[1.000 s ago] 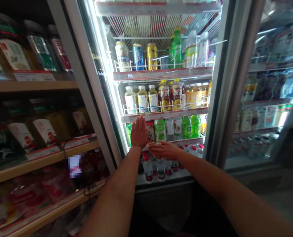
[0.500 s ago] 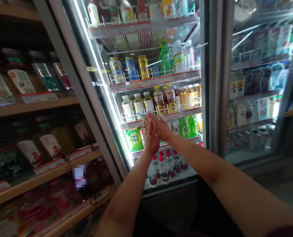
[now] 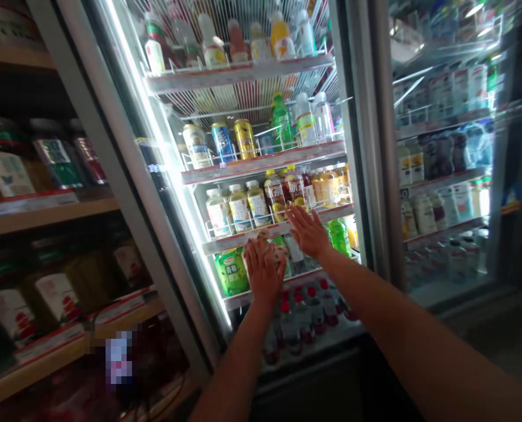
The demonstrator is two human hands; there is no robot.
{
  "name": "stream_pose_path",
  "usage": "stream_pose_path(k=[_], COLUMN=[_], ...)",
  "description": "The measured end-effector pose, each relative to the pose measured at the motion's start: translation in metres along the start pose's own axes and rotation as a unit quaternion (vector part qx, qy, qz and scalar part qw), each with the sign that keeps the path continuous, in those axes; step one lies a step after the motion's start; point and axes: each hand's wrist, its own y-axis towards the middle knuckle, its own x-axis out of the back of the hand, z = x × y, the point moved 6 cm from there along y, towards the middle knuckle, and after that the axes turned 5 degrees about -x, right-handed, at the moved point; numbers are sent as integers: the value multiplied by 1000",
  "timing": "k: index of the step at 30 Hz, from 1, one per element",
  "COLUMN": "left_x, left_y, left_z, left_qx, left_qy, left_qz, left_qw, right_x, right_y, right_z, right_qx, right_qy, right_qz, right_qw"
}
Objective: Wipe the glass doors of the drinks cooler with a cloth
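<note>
My left hand [image 3: 261, 275] is in front of the drinks cooler, its fingers curved around a pale pinkish thing with dark spots [image 3: 275, 252]. Part of that thing is hidden behind the fingers, and its kind is unclear. To the right and slightly higher, my right hand [image 3: 310, 231] has its fingers stretched out and holds nothing. It overlaps the shelf edge below the dark tea bottles [image 3: 278, 196]; whether it touches anything there I cannot tell. A green pack [image 3: 231, 272] stands on the shelf left of my left hand.
Lit cooler shelves hold cans [image 3: 244, 139], juice bottles [image 3: 282, 41] and red-capped bottles [image 3: 290, 325]. A metal door frame [image 3: 377, 146] parts this cooler from another one on the right. Wooden shelves [image 3: 45, 217] with large bottles run along the left.
My hands, pressed together before, have come apart. The right went right; the left went down with the spotted thing. The view has tilted up a little, so the shelves sit lower.
</note>
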Motion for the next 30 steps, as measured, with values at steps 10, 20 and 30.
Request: stream_pose_path(k=[10,20,30], left_x=[3,-9,-7], left_y=[114,98,124], left_z=[8,-11,-16], left_qx=[-47,-186,-156], left_qy=[-19,12,24], left_qz=[-6,75,82], left_qw=[999,980,984], right_x=[-1,-1,-4], right_y=[-13,-15,-15], right_z=[4,5,3], right_qx=[-30,-15,-22], right_qy=[-21,-20,-10], right_qz=[-50,-63,-41], right_qw=[998,998,999])
